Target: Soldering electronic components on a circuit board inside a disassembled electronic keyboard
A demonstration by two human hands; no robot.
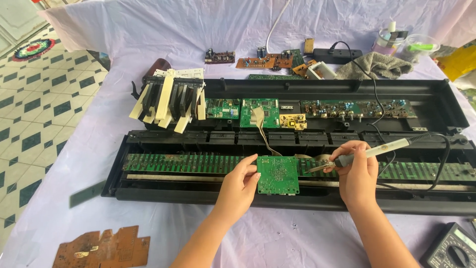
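The square green circuit board (pixel 278 174) lies over the long key-contact strip (pixel 188 162) inside the opened black keyboard case (pixel 163 191), near the front edge. The left hand (pixel 238 187) pinches the board's left edge between thumb and fingers, steadying it. The right hand (pixel 356 171) is closed around a soldering iron (pixel 369 153) in a pen-like grip, its tip at the board's right edge. The joint probably goes best with the board held flat and unmoving, the tip touching only the one pad — and the iron's black cord (pixel 439 168) kept off the hot end. Removed piano keys (pixel 169 100) and loose boards rest farther back on the cloth-covered worktop (pixel 277 238).
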